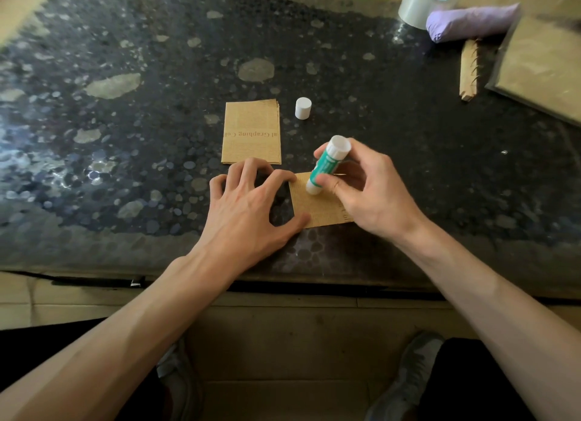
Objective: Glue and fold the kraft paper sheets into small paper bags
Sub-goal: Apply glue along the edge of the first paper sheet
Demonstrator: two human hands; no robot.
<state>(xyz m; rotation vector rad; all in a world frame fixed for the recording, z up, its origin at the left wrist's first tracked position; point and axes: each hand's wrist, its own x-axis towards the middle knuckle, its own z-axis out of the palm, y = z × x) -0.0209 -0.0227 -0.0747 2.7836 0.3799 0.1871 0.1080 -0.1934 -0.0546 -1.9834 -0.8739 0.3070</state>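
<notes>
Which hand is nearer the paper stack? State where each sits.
Left. The left hand has fingertips at the near edge of the paper stack; the right hand, holding the glue stick, is off to the stack's right, over a single sheet.

glue stick (327, 166) 1 | cap (303, 108) 1 | stack (251, 131) 1 | sheet (317, 208) 1

Right hand (361, 188) grips glue stick (327, 166) on kraft sheet (317, 208); left hand (248, 207) pins sheet edge.
</notes>
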